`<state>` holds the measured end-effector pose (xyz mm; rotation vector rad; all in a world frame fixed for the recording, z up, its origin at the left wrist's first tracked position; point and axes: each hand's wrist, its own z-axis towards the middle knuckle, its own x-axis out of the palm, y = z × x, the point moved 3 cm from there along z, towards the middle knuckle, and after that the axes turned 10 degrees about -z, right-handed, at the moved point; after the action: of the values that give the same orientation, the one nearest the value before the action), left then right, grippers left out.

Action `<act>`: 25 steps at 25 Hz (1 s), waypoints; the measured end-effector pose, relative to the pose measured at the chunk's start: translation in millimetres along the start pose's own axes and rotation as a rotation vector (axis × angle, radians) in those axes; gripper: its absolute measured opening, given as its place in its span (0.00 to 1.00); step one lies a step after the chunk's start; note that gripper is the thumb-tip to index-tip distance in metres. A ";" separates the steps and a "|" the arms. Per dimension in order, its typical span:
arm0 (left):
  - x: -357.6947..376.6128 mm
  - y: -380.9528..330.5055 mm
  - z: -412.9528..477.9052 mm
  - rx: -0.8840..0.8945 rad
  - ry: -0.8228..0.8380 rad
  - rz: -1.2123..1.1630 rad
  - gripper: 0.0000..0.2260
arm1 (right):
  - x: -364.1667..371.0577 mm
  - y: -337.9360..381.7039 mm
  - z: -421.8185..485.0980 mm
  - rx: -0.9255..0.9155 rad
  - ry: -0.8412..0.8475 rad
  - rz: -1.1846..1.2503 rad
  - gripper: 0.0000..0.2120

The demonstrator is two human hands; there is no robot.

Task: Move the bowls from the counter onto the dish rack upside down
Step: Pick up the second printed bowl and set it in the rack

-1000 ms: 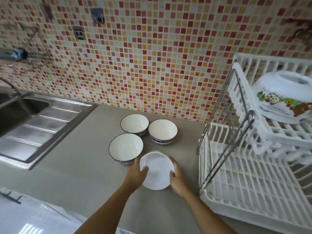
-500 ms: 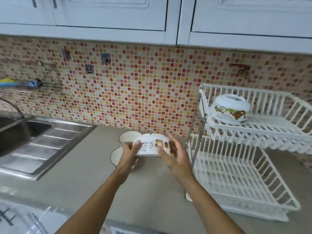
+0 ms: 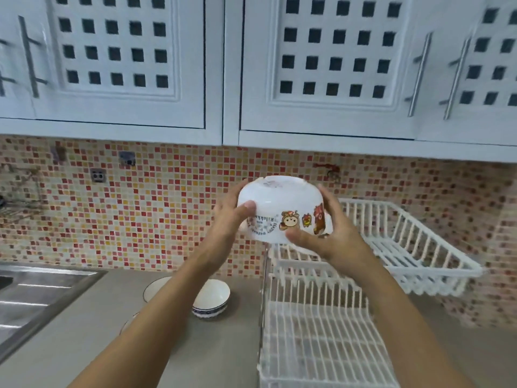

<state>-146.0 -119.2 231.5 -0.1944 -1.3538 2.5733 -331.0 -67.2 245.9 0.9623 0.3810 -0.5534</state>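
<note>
Two hands, the left hand (image 3: 230, 219) at 9 o'clock and the right hand (image 3: 331, 233) at 3 o'clock, squeeze the white bowl (image 3: 279, 208) upside down above the dish rack (image 3: 414, 247); it looks light, hard, smooth and breakable.

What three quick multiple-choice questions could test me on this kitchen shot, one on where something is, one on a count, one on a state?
1. Where is the cartoon bowl?
A. in the sink
B. held up in front of the rack's upper tier
C. on the counter

2. How many hands hold it?
A. none
B. one
C. two

3. How is it turned?
A. upright
B. upside down
C. on edge

Key: 1 B, it is raised beside the tier; 2 C, left hand and right hand grip opposite sides; 3 B, its foot faces up and its print reads inverted.
</note>
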 end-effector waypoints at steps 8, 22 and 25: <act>16.6 33.0 4.3 -0.161 -0.059 0.105 0.28 | 15.2 -64.5 26.2 -0.013 0.101 -0.360 0.59; 45.6 83.2 24.0 -0.395 -0.199 0.372 0.20 | 28.9 -127.3 53.5 -0.009 0.305 -0.495 0.56; 45.5 83.8 24.2 -0.421 -0.170 0.395 0.24 | 27.3 -127.9 52.8 0.045 0.338 -0.522 0.59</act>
<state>-206.8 -172.5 175.5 -0.3511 -2.1022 2.6127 -382.4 -177.3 174.2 1.0036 0.9412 -0.8755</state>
